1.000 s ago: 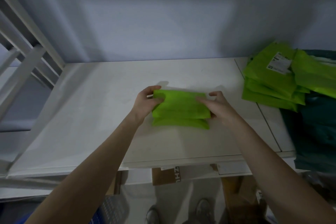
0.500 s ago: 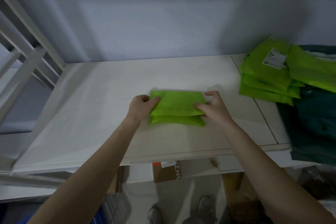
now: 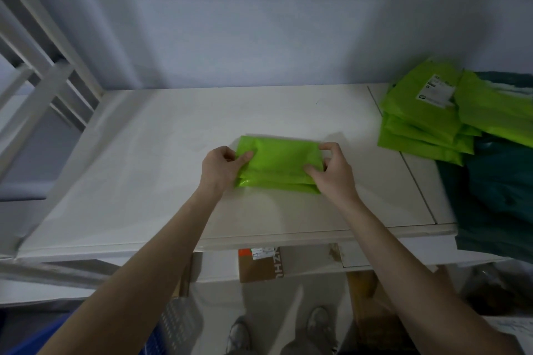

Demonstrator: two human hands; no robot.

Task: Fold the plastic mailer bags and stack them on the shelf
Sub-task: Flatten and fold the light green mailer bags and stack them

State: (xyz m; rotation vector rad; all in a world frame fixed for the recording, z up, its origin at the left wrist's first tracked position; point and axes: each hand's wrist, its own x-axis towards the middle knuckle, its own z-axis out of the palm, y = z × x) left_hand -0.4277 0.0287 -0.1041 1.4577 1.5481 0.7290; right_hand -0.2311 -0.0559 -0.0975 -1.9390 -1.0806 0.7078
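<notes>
A white shelf [image 3: 144, 158] is seen below a pale wall. At its right end, a pile of lime-green mailer bags [image 3: 427, 124] is stacked. A folded green mailer bag [image 3: 278, 163] lies mid-shelf, pinched at its left edge by the left hand [image 3: 220, 168] and at its right edge by the right hand [image 3: 331, 171].

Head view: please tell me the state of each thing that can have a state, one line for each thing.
Folded green mailer: folded flat, lying on the shelf, gripped at both ends.
Left hand: grips the mailer's left end.
Right hand: grips its right end.
Green mailer pile: stacked at the right, apart from the hands.
Teal bags: heaped, untouched.
</notes>
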